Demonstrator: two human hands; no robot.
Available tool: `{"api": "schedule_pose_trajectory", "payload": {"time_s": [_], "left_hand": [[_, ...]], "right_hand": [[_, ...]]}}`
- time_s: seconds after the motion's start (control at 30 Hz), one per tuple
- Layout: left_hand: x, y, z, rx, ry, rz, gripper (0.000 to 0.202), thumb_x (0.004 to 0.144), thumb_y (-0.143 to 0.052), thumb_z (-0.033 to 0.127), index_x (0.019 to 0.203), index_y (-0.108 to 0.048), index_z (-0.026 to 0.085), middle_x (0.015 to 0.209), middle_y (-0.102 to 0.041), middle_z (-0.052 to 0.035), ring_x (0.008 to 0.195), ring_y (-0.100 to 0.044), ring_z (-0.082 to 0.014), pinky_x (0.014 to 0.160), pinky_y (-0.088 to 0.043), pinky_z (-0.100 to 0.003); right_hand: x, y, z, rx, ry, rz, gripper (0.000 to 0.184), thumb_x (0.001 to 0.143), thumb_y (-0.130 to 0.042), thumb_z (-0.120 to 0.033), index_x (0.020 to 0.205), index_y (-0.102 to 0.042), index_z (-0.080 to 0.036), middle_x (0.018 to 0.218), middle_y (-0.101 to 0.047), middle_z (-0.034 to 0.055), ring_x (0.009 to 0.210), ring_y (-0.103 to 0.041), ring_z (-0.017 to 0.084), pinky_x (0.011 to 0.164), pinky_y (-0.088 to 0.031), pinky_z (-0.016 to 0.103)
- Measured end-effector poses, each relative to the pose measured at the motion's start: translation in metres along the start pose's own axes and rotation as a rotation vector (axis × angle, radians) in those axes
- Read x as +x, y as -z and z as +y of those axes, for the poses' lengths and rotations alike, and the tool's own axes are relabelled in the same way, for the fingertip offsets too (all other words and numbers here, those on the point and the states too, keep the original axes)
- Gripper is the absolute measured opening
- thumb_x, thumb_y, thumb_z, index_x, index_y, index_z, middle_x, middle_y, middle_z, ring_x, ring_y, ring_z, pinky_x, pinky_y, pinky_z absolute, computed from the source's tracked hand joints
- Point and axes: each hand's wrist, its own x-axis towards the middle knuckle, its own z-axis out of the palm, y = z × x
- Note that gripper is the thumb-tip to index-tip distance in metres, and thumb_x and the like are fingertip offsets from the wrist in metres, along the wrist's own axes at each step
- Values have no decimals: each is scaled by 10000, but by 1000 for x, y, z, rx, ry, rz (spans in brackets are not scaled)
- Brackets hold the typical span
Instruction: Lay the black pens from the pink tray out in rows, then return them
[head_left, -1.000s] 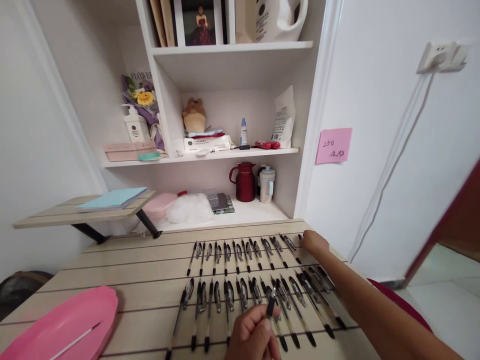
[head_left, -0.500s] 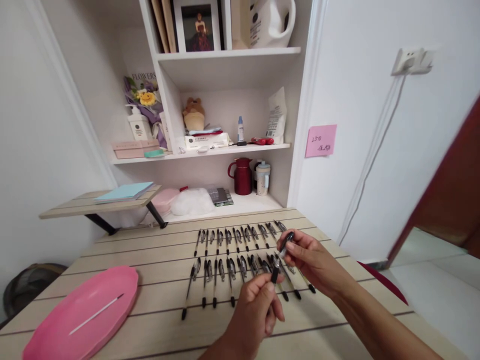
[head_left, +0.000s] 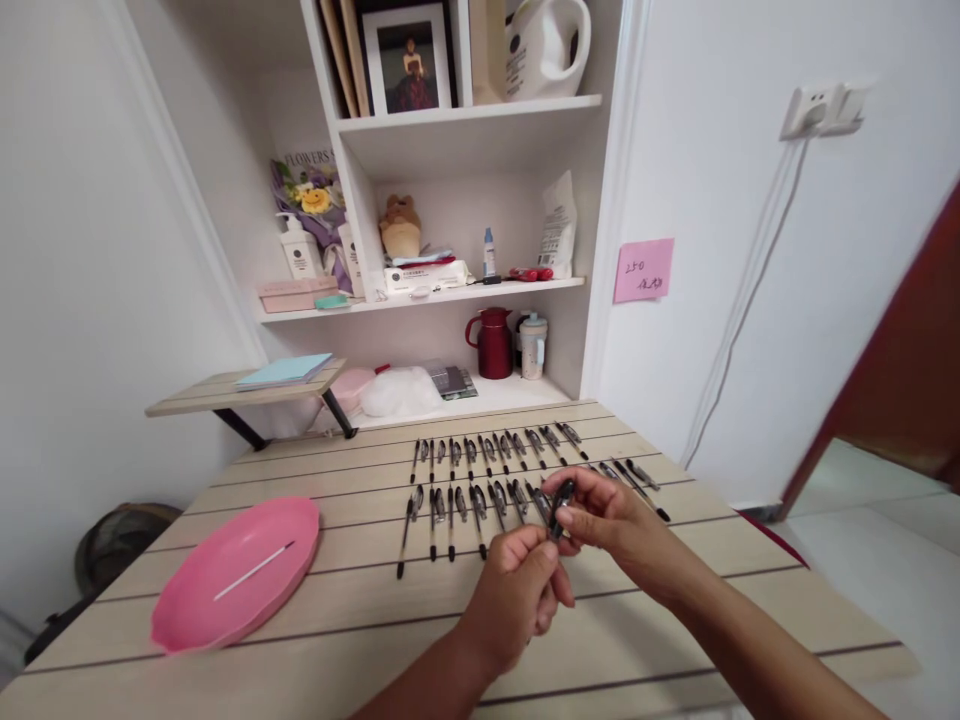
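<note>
My left hand [head_left: 517, 585] is closed around the barrel of a pen, most of which is hidden by the fingers. In my right hand [head_left: 619, 520] a black pen cap [head_left: 561, 497] is pinched, and it sits over the pen's tip end. Both hands meet just above the near row of pens. On the table, uncapped pens [head_left: 451, 525] lie in two rows, with dark clear-sided caps [head_left: 478, 500] between them. Some of the near row is hidden behind my hands.
A pink plate [head_left: 176, 600] with a thin white refill [head_left: 255, 571] stands at left on the slatted table [head_left: 360, 655]. Behind it is a small raised shelf [head_left: 202, 393] with blue paper. White shelving [head_left: 465, 290] stands at the back, holding a red jug [head_left: 495, 345].
The cap in my right hand has come down over the tip of the pen in my left hand, closing the gap between them. The camera view has shifted.
</note>
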Motion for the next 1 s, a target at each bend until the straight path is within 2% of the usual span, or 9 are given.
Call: {"api": "schedule_pose_trajectory", "payload": {"time_s": [0.13,0.27,0.33,0.43,0.53,0.67,0.8,0.9,1.0], "left_hand": [[-9,0,5,189,-75,52,206,790,-466,318,753,-544,130,503,-508,31,327,-273,-25,359,-197,-182],[-19,0,15,584,-318,168,217,791,-456,228,610,-553,156,519,-494,11,478,-405,-83,503,-304,-214],[-22,0,18,695,-397,204,207,792,-445,207,643,-584,170,550,-516,2,537,-447,-109,553,-320,-227],[-25,3,20,707,-374,191,201,798,-428,205,834,-623,179,589,-548,-3,561,-474,-125,581,-339,-235],[-28,8,19,641,-301,151,272,801,-428,235,1017,-581,171,581,-549,8,551,-479,-124,580,-355,-232],[-36,22,17,629,-233,131,280,814,-409,315,945,-588,144,546,-520,20,525,-466,-109,549,-354,-214],[-49,61,29,804,-211,249,326,825,-362,379,761,-576,142,534,-500,20,504,-437,-98,501,-319,-197],[-67,112,56,1118,-176,458,350,843,-307,384,776,-568,160,598,-539,5,547,-467,-113,518,-324,-204],[-90,169,85,1423,36,711,285,836,-317,304,875,-571,179,791,-623,-41,714,-542,-151,628,-355,-227]], "right_hand": [[-7,-10,-1,-18,37,41,220,680,-661,-335,823,-560,-202,583,-483,-47,531,-466,93,527,-385,237],[-11,-22,6,-50,100,159,209,674,-666,-323,814,-567,-202,607,-469,-44,533,-401,78,499,-353,213],[-12,-25,11,-49,101,208,209,679,-660,-330,818,-564,-208,611,-460,-47,537,-393,77,498,-348,211],[-13,-26,16,-67,65,232,248,679,-656,-357,857,-565,-210,632,-480,-40,538,-413,81,499,-350,218],[-16,-23,16,-82,25,242,388,692,-627,-415,1011,-545,-209,683,-538,-14,551,-467,103,501,-365,235],[-26,-16,26,-130,-20,369,431,749,-517,-492,1063,-534,-198,860,-614,47,546,-494,110,494,-379,250],[-46,4,63,-428,-123,384,394,740,-487,-523,912,-602,-188,819,-649,51,517,-506,129,490,-397,261],[-61,28,96,-729,-175,361,344,727,-480,-522,782,-627,-215,722,-659,21,602,-576,178,569,-438,269],[-70,47,120,-914,-184,396,310,699,-495,-513,759,-648,-250,793,-688,0,811,-615,231,701,-450,273]]}}
